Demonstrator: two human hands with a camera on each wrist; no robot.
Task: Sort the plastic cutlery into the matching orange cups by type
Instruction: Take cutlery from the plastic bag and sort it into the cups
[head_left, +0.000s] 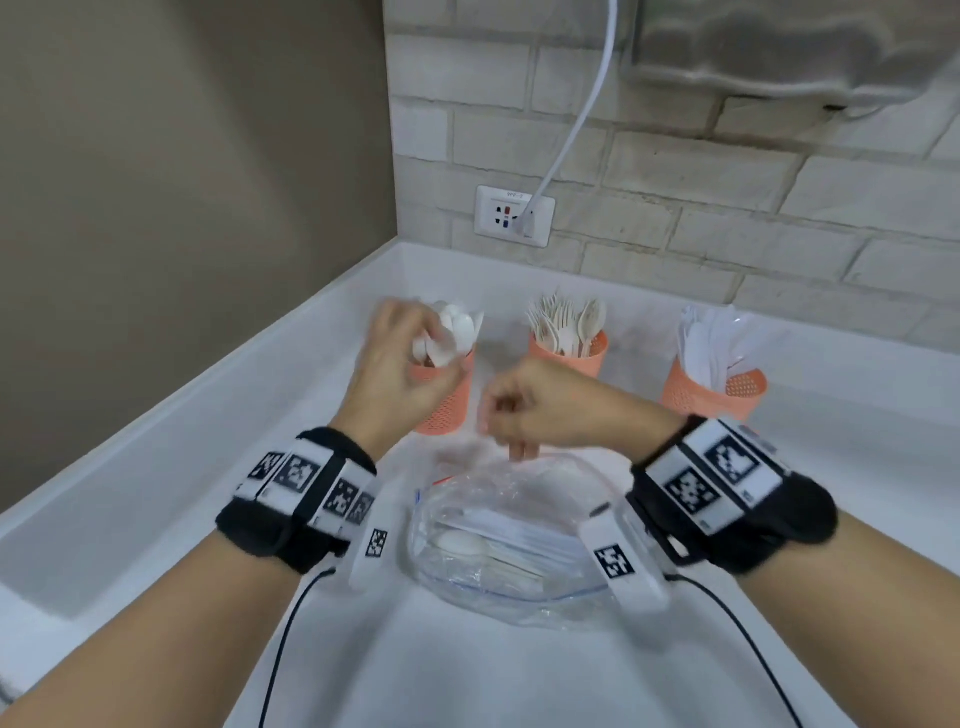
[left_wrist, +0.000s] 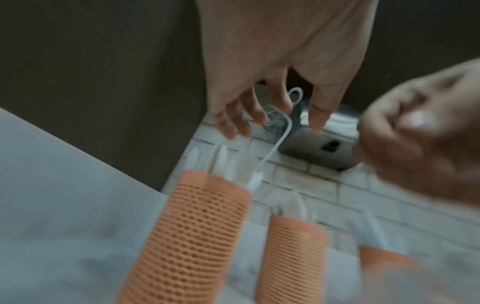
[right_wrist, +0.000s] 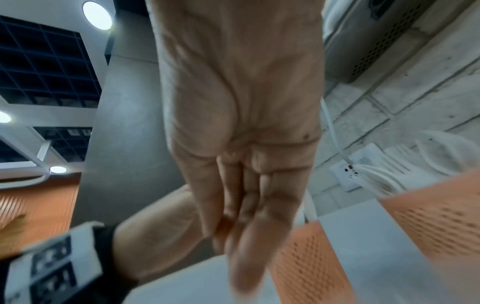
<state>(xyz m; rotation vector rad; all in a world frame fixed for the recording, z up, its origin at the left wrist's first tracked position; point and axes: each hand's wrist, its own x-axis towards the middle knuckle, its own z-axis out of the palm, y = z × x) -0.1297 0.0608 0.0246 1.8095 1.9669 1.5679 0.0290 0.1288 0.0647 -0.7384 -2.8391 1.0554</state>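
Observation:
Three orange perforated cups stand in a row on the white counter. The left cup (head_left: 448, 400) (left_wrist: 197, 236) holds white spoons (head_left: 457, 325), the middle cup (head_left: 569, 353) (left_wrist: 293, 257) holds beige forks and spoons, and the right cup (head_left: 711, 392) holds clear knives. A clear plastic bag (head_left: 509, 540) with a white spoon and other cutlery lies in front. My left hand (head_left: 410, 353) (left_wrist: 272, 127) hovers over the left cup with fingers spread and nothing between them. My right hand (head_left: 514, 415) (right_wrist: 246, 236) hangs over the bag's far edge, fingers together and pointing down, with nothing visible in it.
A wall socket (head_left: 514, 215) with a white cable plugged in sits behind the cups on the brick wall. A grey device (head_left: 779, 47) hangs at the upper right. The counter (head_left: 467, 675) has a raised rim along the left side and the back.

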